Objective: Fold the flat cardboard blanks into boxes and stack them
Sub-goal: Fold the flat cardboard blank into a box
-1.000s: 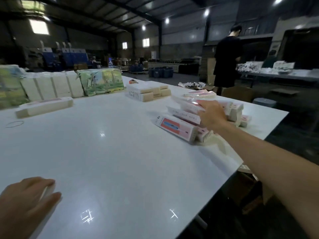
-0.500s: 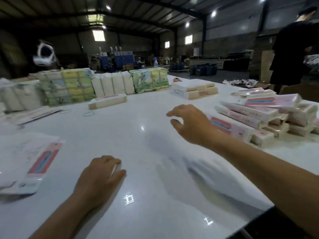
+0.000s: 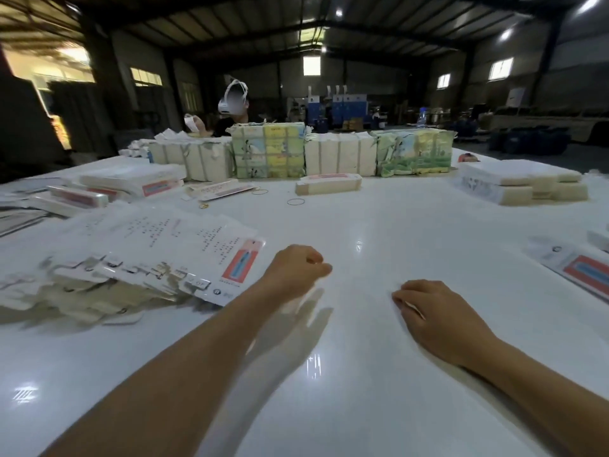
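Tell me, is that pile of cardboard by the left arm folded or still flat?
Flat: the cardboard blanks lie fanned out as unfolded printed sheets.

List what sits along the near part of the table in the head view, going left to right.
Pile of flat blanks → left hand → right hand → folded box at the right edge.

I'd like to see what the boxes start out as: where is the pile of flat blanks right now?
The pile of flat blanks lies on the white table at the left of the head view, just left of the left hand.
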Available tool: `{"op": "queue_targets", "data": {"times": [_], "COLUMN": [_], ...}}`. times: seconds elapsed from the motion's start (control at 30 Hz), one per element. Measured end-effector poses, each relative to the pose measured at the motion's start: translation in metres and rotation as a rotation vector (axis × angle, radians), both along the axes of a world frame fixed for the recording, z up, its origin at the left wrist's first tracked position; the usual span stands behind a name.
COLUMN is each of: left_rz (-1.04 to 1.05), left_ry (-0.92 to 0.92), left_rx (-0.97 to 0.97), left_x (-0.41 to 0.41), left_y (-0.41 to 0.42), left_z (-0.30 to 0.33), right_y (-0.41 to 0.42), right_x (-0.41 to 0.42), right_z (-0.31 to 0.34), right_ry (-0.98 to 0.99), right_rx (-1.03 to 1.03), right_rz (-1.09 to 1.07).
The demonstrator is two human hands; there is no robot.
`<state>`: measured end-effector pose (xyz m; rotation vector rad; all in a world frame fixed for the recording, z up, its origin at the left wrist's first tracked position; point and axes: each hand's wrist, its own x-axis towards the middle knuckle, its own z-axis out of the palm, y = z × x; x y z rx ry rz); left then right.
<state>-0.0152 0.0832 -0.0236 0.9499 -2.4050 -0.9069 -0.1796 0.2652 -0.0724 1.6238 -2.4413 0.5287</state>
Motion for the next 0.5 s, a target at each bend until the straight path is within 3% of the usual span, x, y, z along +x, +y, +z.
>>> {"op": "queue_targets", "data": {"times": [0.07,0.13,0.2,0.37,0.5], "left_rz": [0.256,0.499,0.607,0.62,0.616], "left_ry": [-0.175,-0.488,-0.687,-0.727,-0.633], "left_rx": [-0.138,-0.282,-0.317,-0.235,-0.098], "left_x": [0.018,0.043,0.062,0.065,0.065], "left_y": [-0.04,-0.073,-0.095,-0.12,-0.133], "left_z": [0.013,0.015,0.009,0.006,0.015], "right_y": [0.0,-0.001,-0.001,-0.001,0.0], "right_x": [-0.001,-0.001,-0.001,-0.001,0.0], "right_z": [-0.001,-0.001,-0.001,-0.002,0.0], "right_ry": [0.001,0.0,-0.008,-0.034,-0.046], "right_rx": [-0.016,-0.037,-0.039,-0.031,-0.021], "right_rz": [0.0,0.008,0.011,0.011,0.013]}}
